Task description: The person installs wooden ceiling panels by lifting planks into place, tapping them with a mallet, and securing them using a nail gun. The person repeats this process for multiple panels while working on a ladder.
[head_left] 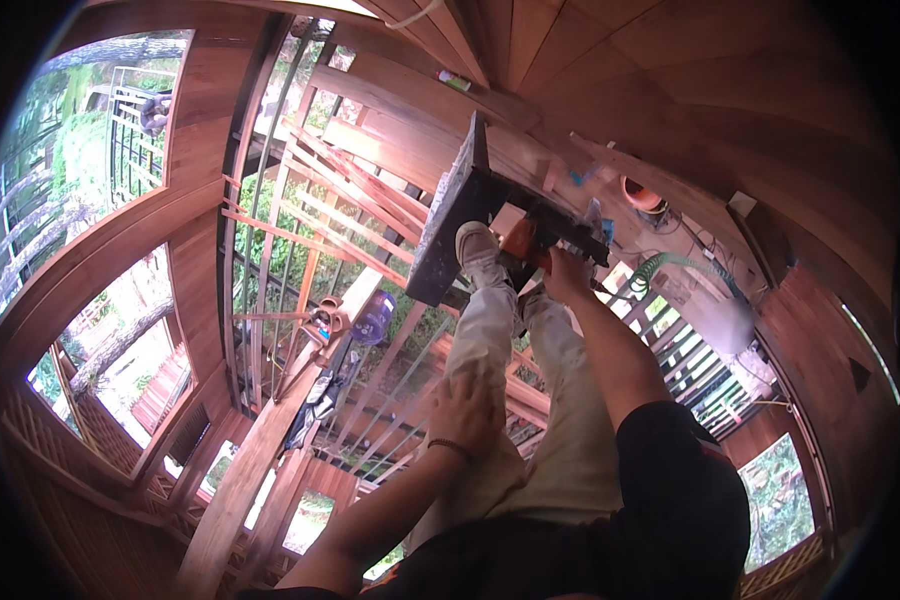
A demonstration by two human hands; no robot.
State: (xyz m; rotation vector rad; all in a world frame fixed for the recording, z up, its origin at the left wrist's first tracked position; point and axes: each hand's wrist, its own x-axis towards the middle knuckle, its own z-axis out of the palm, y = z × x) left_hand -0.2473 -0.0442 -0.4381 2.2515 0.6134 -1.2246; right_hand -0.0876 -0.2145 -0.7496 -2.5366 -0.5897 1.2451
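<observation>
My left hand (467, 410) rests on my left leg near the knee, its fingers spread and holding nothing. In front of me, my right hand (568, 277) is wrapped round the handle of an orange and black nail gun (520, 240), partly hidden by the hand. The tool lies beside my left shoe (480, 250), close to a dark board or platform (445, 235) with a pale speckled edge. A green coiled hose (660, 265) curves away to the right of my right hand.
Open wooden and metal framing lies below, with greenery showing through. Loose wooden strips (355, 185) lean at the left of the platform. A purple bucket (373, 318) stands by a long beam (260, 460). An orange round object (642, 195) sits on a ledge at the right.
</observation>
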